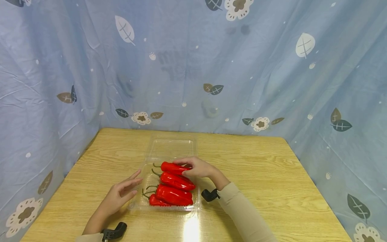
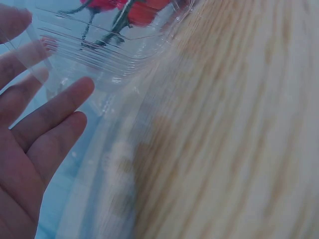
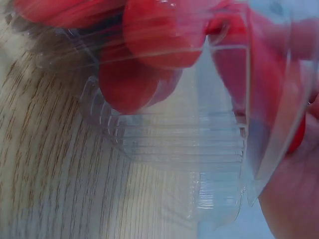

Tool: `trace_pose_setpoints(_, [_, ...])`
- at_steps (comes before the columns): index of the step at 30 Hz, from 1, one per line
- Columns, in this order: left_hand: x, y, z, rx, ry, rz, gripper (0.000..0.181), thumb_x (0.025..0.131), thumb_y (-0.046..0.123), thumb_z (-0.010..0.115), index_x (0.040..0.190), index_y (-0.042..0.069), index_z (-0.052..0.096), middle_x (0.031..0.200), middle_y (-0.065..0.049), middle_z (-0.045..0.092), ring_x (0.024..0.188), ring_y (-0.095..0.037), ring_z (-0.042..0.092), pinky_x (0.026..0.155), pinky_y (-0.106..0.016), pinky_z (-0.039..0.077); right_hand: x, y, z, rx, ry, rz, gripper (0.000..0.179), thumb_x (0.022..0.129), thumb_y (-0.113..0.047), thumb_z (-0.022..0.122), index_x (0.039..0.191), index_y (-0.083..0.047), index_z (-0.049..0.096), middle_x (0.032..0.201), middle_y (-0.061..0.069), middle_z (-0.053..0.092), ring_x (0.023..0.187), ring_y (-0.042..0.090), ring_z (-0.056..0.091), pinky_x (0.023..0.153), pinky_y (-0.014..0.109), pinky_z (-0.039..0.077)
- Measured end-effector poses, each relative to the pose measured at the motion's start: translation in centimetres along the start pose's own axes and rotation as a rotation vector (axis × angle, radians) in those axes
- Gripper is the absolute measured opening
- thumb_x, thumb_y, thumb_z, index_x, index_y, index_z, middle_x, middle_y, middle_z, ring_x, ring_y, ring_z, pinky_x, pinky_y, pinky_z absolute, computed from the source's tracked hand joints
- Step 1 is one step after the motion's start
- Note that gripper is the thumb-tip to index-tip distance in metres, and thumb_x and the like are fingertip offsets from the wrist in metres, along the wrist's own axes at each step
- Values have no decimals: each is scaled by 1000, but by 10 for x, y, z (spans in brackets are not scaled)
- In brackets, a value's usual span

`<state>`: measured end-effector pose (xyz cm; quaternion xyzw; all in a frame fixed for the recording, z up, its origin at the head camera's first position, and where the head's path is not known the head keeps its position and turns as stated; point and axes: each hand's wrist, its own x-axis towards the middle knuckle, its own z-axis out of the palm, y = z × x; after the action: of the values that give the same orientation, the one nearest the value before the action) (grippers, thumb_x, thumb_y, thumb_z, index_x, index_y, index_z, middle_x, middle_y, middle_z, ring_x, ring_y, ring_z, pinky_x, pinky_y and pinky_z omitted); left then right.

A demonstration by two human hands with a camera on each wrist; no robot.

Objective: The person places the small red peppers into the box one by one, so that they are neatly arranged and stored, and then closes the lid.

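A clear plastic clamshell box (image 1: 142,201) lies with several long red peppers in it, their green stems toward the left. My right hand (image 1: 198,168) reaches over the box's right side and holds the farthest red pepper (image 1: 170,167) between fingers and thumb. In the right wrist view, part of that hand (image 3: 289,191) shows behind the clear wall. My left hand (image 1: 118,197) is beside the box's left edge, fingers apart and holding nothing. Seen from the left wrist, its fingers (image 2: 60,107) are spread near the ridged clear wall (image 2: 99,64); contact is hard to tell.
The box's clear lid (image 1: 172,148) lies folded back toward the table's far edge. Around the box is a light wood-grain table (image 1: 257,168). A blue patterned curtain (image 1: 181,67) hangs behind it and along both sides.
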<state>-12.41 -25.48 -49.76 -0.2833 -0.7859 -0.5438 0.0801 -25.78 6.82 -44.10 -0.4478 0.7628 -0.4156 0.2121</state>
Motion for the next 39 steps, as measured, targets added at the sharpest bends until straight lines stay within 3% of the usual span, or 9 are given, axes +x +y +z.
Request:
trace_pose_setpoints(15, [-1, 0, 1, -4, 4, -2, 39, 89, -10, 55, 127, -16, 49, 145, -37, 27, 128, -2, 46, 101, -14, 41, 6, -7, 10, -212, 43, 20, 52, 86, 2, 56, 137, -7, 51, 139, 11, 52, 128, 25, 49, 108, 35, 42])
trace_pose_setpoints(26, [0, 0, 1, 1, 6, 1, 39, 89, -10, 56, 127, -15, 50, 145, -37, 28, 128, -1, 46, 101, -13, 41, 6, -9, 12, -283, 73, -1, 54, 87, 0, 57, 140, -5, 47, 142, 12, 49, 132, 27, 45, 112, 40, 37])
trace_pose_setpoints(31, [0, 0, 1, 4, 4, -1, 39, 89, -10, 56, 127, -15, 50, 145, -37, 27, 127, 0, 46, 101, -13, 41, 4, -9, 12, -231, 104, -2, 51, 88, -1, 56, 138, -2, 48, 140, 12, 51, 130, 28, 48, 109, 38, 41])
trace_pose_setpoints(39, [0, -1, 0, 5, -1, 1, 39, 89, -10, 56, 128, -15, 49, 145, -37, 27, 130, -5, 45, 102, -13, 40, -3, -7, 7, -44, 146, -1, 50, 91, -6, 59, 139, -2, 46, 140, 18, 49, 130, 32, 47, 110, 42, 39])
